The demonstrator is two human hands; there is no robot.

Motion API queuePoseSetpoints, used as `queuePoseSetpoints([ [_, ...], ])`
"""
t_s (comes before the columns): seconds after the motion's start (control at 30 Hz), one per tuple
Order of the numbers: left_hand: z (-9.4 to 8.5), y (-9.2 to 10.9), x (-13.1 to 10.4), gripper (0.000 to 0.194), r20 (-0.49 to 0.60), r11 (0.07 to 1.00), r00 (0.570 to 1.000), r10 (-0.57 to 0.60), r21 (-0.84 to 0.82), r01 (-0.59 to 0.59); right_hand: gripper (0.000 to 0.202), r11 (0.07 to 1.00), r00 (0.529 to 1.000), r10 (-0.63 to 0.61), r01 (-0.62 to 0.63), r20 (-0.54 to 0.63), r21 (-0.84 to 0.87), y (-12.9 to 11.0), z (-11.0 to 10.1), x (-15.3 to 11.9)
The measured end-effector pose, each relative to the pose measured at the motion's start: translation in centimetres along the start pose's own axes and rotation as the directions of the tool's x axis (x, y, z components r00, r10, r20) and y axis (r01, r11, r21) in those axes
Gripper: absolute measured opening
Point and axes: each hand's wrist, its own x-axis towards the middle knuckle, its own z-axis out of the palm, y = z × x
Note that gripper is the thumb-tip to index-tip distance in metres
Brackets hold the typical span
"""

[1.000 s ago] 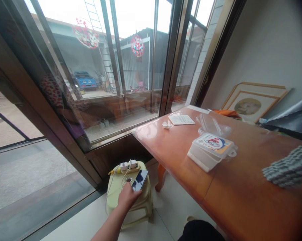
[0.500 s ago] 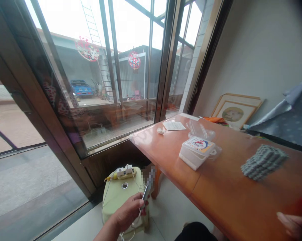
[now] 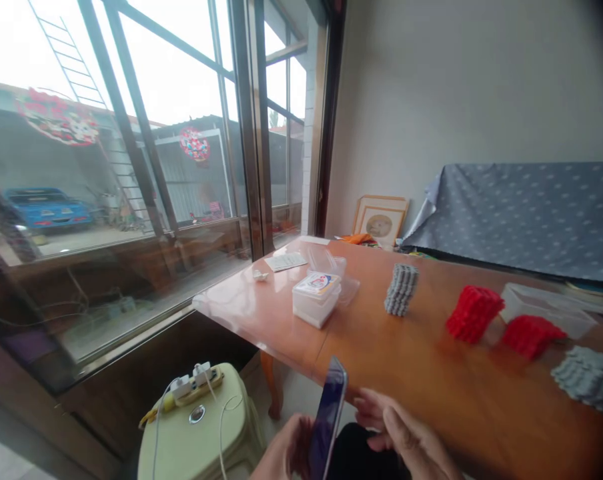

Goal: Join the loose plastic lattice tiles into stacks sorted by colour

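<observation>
Beside the window, a wooden bench [image 3: 381, 347] fills the right. At the bottom edge, the left hand [image 3: 284, 457], cut off, closes its grip on a phone [image 3: 328, 420] held edge-on; the right hand [image 3: 406, 443] touches it, grip unclear.

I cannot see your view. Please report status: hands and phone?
Left hand holds phone upright on edge. Right hand beside it, open. Stool below left; nothing blocking.
</observation>
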Motion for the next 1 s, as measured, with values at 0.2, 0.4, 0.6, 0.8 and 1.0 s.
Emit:
queuePoseSetpoints([
  [0.2,6.1,2.9,4.6,0.059,-0.204,0.859,0.929,0.309,0.480,-0.181,0.079,0.845,1.000,0.006,-0.011,0.012,0.535,-0.7,-0.3,0.9],
  [0.4,10.5,3.5,7.1,0.068,-0.206,0.710,0.867,0.454,0.671,-0.213,0.057,0.784,0.977,0.086,0.056,-0.197,0.619,-1.4,-3.5,1.6],
  [0.6,13.0,5.4,8.9,0.043,-0.115,0.910,0.943,0.312,0.321,-0.262,0.042,0.767,0.941,0.062,0.169,-0.334,0.619,-2.3,-5.9,2.2],
  [0.8,13.9,8.2,11.0,0.054,0.019,0.992,0.999,-0.027,-0.122,0.029,0.038,0.756,0.933,0.072,0.180,-0.353,0.630,-3.3,-7.6,3.0],
  [1.0,14.4,8.8,13.1,0.087,0.493,0.773,0.850,-0.187,-0.460,0.437,0.044,0.829,0.926,0.025,0.192,-0.377,0.525,-5.0,-7.4,3.2],
])
